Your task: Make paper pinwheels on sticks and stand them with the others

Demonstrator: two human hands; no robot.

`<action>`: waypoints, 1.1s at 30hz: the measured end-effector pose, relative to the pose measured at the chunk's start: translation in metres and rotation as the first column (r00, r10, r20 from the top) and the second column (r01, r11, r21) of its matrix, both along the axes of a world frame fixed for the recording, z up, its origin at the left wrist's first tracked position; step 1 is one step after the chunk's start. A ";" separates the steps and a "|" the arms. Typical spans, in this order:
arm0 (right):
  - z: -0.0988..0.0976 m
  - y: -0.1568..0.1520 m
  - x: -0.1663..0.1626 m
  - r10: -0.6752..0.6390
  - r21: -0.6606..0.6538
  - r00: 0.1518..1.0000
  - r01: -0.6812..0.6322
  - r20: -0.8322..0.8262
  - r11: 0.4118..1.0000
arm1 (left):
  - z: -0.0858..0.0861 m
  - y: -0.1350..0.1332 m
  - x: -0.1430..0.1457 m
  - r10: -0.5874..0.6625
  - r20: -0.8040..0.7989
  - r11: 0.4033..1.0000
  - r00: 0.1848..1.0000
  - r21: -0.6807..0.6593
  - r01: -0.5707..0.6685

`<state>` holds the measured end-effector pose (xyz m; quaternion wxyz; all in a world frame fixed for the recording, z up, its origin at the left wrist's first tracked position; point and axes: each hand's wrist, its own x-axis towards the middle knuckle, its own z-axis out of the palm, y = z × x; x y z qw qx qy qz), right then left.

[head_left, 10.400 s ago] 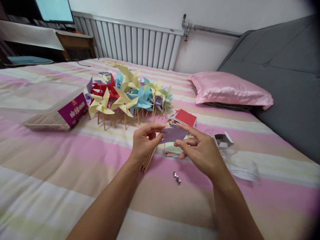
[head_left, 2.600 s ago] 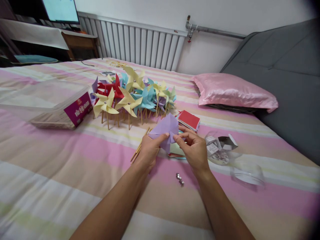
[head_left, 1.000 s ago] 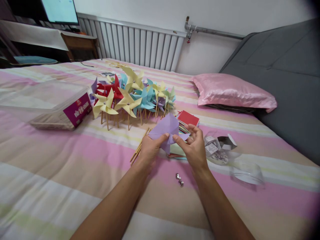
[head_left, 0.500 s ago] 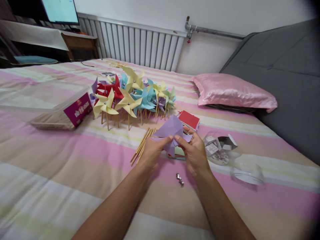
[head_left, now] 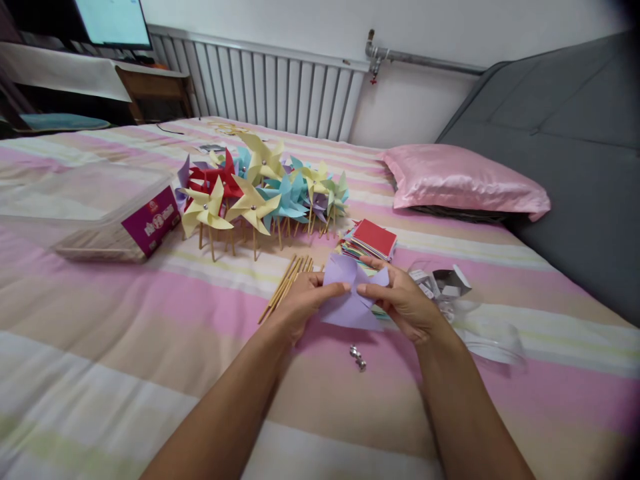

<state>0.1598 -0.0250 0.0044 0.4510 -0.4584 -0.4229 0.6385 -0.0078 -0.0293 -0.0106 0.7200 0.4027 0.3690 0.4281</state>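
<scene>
A purple paper pinwheel (head_left: 350,313), cut and partly folded, is held between both hands above the bed. My left hand (head_left: 305,300) grips its left side, thumb pressed toward the middle. On the other side my right hand (head_left: 403,300) pinches it with the thumb near the centre and the fingers behind. Several thin wooden sticks (head_left: 280,293) lie just left of my left hand. Close below the paper is a small cluster of shiny metal pins (head_left: 358,358). A stack of coloured paper (head_left: 374,239), red on top, sits beyond my right hand.
Finished pinwheels (head_left: 250,207) in yellow, red, blue and purple stand grouped behind the sticks. A clear plastic box (head_left: 95,213) with a purple label is at the left. Small opened boxes (head_left: 450,283) and a clear round container (head_left: 495,343) lie right. A pink pillow (head_left: 465,180) is farther back.
The purple paper has turned in my hands, and its lower part now spreads flatter. My right hand has shifted slightly right, so more of the paper stack shows.
</scene>
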 end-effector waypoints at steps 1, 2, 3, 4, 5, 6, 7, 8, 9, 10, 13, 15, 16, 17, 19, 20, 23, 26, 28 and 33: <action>0.001 0.000 0.001 0.023 -0.002 1.000 -0.023 0.018 1.000 | -0.001 -0.001 0.000 -0.011 -0.019 1.000 1.000 0.001 0.011; 0.002 -0.001 0.002 0.044 -0.002 0.998 -0.044 0.037 0.999 | -0.001 -0.001 0.000 -0.016 -0.037 1.000 0.999 0.008 0.017; 0.002 -0.001 0.002 0.063 -0.002 0.997 -0.063 0.055 0.998 | -0.002 -0.001 0.000 -0.021 -0.051 1.000 0.998 0.018 0.021; 0.003 -0.002 0.003 0.081 -0.002 0.994 -0.081 0.069 0.997 | -0.003 -0.001 0.000 -0.024 -0.064 0.999 0.998 0.028 0.025; 0.003 -0.002 0.003 0.096 0.001 0.992 -0.096 0.081 0.995 | -0.003 -0.001 0.000 -0.027 -0.072 0.999 0.997 0.035 0.030; 0.003 -0.002 0.003 0.108 0.005 0.990 -0.108 0.089 0.994 | -0.003 -0.001 -0.001 -0.031 -0.077 0.999 0.997 0.041 0.034; 0.004 -0.002 0.003 0.115 0.008 0.989 -0.116 0.096 0.993 | -0.003 0.000 -0.001 -0.035 -0.081 0.998 0.996 0.047 0.039; 0.004 -0.003 0.003 0.116 0.013 0.988 -0.117 0.103 0.993 | -0.003 0.000 -0.001 -0.039 -0.085 0.998 0.996 0.052 0.043; 0.003 -0.003 0.002 0.113 0.018 0.988 -0.116 0.109 0.993 | -0.003 0.000 -0.001 -0.040 -0.090 0.997 0.995 0.055 0.045; 0.003 -0.003 0.002 0.108 0.023 0.988 -0.112 0.114 0.993 | -0.003 0.000 -0.001 -0.039 -0.094 0.997 0.995 0.056 0.044; 0.003 -0.003 0.001 0.093 0.045 0.988 -0.100 0.125 0.994 | -0.003 -0.001 -0.001 -0.035 -0.092 0.997 0.995 0.059 0.040; 0.002 -0.003 0.000 0.073 0.069 0.987 -0.083 0.143 0.994 | -0.004 -0.001 0.000 -0.026 -0.096 0.998 0.995 0.056 0.032; 0.002 -0.003 -0.001 0.065 0.082 0.987 -0.078 0.150 0.994 | -0.005 0.000 0.001 -0.014 -0.103 0.998 0.995 0.052 0.020; 0.002 -0.002 -0.001 0.063 0.096 0.987 -0.078 0.149 0.992 | -0.005 0.000 0.001 0.001 -0.108 0.999 0.994 0.049 0.004; 0.000 -0.002 -0.002 0.068 0.120 0.990 -0.083 0.122 0.989 | -0.007 0.001 0.002 0.038 -0.103 0.998 0.994 0.047 -0.034; 0.000 -0.001 -0.002 0.075 0.125 0.992 -0.088 0.103 0.988 | -0.008 0.002 0.002 0.059 -0.088 0.997 0.994 0.054 -0.055; -0.002 0.000 -0.002 0.074 0.130 0.995 -0.081 0.060 0.988 | -0.009 0.004 0.002 0.128 -0.046 0.989 0.991 0.087 -0.124; -0.002 0.001 -0.002 0.037 0.145 0.997 -0.046 0.062 0.988 | -0.009 0.005 0.002 0.170 -0.044 0.982 0.985 0.090 -0.165; -0.001 0.001 -0.002 0.011 0.157 0.996 -0.025 0.089 0.987 | -0.009 0.005 0.002 0.185 -0.047 0.980 0.982 0.080 -0.181; -0.002 0.002 -0.001 -0.029 0.161 0.991 0.009 0.128 0.987 | -0.010 0.006 0.002 0.196 -0.053 0.978 0.979 0.079 -0.191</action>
